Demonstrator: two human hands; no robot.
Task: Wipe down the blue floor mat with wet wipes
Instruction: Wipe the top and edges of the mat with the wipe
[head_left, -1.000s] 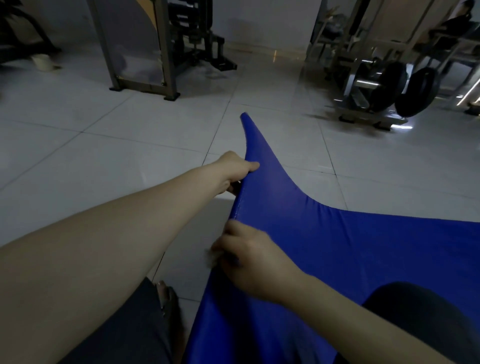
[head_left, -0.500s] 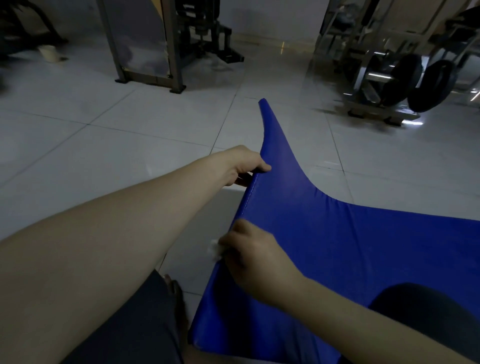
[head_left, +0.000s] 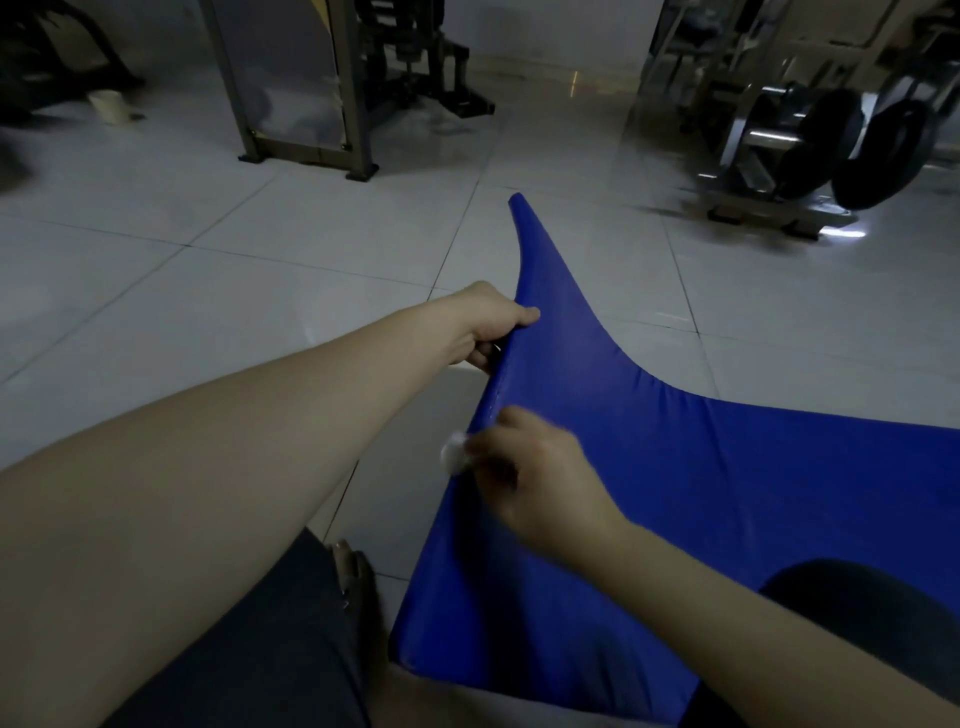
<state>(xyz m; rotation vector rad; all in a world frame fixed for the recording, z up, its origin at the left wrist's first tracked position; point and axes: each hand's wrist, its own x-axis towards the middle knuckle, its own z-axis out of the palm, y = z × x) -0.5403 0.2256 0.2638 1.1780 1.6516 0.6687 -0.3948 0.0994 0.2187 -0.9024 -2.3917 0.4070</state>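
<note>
Along the mat (head_left: 675, 493) edge, left hand (head_left: 488, 325) grips (right hand (head_left: 540, 483) pinches wipe (head_left: 453, 453)).

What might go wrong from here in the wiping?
1. The left hand grips only the raised edge of the mat; if it slips, the mat may drop onto the right hand.
2. The right hand pinches the wipe as a small wad at the edge, so it may slide off the mat.
3. The room is dim, so missed dirt may go unseen.

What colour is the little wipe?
The wipe is white; the head view shows it best.
</note>
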